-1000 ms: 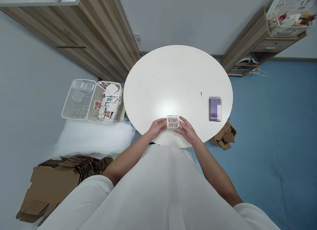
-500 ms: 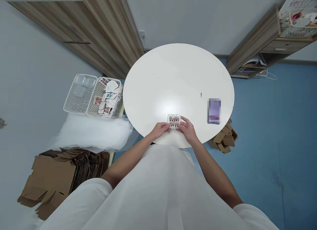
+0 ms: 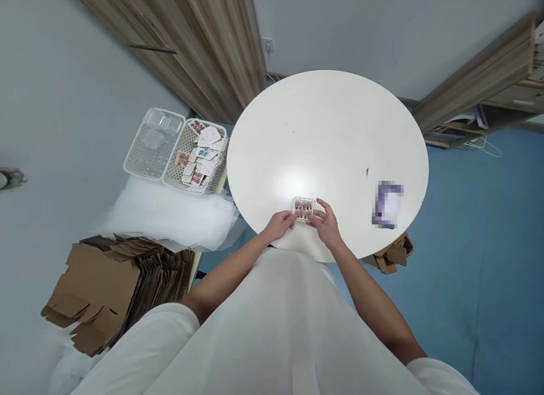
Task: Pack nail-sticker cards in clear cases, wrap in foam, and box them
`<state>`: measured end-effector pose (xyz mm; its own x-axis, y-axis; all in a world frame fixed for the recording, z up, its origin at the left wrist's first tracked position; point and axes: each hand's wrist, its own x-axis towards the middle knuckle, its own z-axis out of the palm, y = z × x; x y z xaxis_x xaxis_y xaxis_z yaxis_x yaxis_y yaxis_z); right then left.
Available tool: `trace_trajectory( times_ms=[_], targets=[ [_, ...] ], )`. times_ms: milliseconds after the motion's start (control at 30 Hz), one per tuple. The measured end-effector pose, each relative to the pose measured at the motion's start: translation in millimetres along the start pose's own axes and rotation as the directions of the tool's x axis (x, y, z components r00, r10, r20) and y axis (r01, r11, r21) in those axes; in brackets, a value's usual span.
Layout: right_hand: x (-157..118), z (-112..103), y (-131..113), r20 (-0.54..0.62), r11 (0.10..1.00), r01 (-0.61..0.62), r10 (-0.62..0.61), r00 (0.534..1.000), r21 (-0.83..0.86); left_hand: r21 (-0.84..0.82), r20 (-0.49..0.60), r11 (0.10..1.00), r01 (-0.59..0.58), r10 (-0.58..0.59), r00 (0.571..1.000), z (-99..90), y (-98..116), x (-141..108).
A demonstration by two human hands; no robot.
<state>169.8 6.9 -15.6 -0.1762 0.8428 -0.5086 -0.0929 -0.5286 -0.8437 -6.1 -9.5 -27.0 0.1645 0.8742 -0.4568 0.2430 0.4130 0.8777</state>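
Note:
A small clear plastic case [image 3: 303, 208] with two rows of brownish press-on nails is held over the near edge of the round white table [image 3: 331, 123]. My left hand [image 3: 279, 225] grips its left side, thumb on the lower left corner. At the opposite side, my right hand [image 3: 327, 223] pinches the lower right corner with the thumb, while its index finger is raised off the case. The fingertips beneath the case are hidden.
A pixelated purple item [image 3: 387, 205] lies on the table's right. To the left stand a basket of printed cards [image 3: 199, 157], a basket of clear plastic cases [image 3: 153, 143], white foam sheets [image 3: 178, 213] and stacked flat cardboard boxes [image 3: 106, 287]. More cardboard [image 3: 393, 254] is below the table's right edge.
The view has turned a little, shifting the table and baskets in the picture. My right index finger has lifted away from the case's edge. Both hands still hold the case.

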Motion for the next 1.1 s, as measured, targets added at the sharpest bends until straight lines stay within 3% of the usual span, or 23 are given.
trace_trajectory(
  times_ms=[200,400,567,700,800,933,1100],
  targets=[
    [22.6,48.6,-3.9,-0.06,0.999,0.036,-0.039,0.997,-0.041,-0.1,-0.189,0.994,-0.047,0.028,0.982,-55.4,-0.3,7.0],
    [58.6,115.5,1.2,-0.058,0.998,0.005,-0.009,0.998,-0.07,-0.065,-0.181,0.995,-0.07,0.057,0.982,-121.3,-11.8,11.5],
    [91.7,163.7,9.5,-0.097,0.981,0.05,-0.07,0.993,-0.189,-0.068,-0.259,0.997,-0.037,0.018,0.966,-158.8,-29.5,22.1],
    [114.1,187.4,15.6,-0.163,0.94,-0.01,-0.049,0.985,-0.341,-0.034,-0.305,0.999,0.03,-0.039,0.951,-179.6,-41.4,36.2],
    [124.7,198.2,19.0,-0.14,0.923,-0.034,-0.022,0.99,-0.384,-0.024,-0.316,0.996,0.083,-0.086,0.945,-189.1,-47.0,45.7],
    [129.5,207.1,20.9,-0.127,0.905,-0.064,0.012,0.992,-0.42,-0.028,-0.305,0.99,0.141,-0.142,0.942,-195.3,-49.9,52.3],
    [131.0,212.6,20.4,-0.138,0.914,-0.078,0.024,0.99,-0.399,-0.013,-0.31,0.992,0.125,-0.123,0.943,-197.7,-50.5,53.2]
  ],
)
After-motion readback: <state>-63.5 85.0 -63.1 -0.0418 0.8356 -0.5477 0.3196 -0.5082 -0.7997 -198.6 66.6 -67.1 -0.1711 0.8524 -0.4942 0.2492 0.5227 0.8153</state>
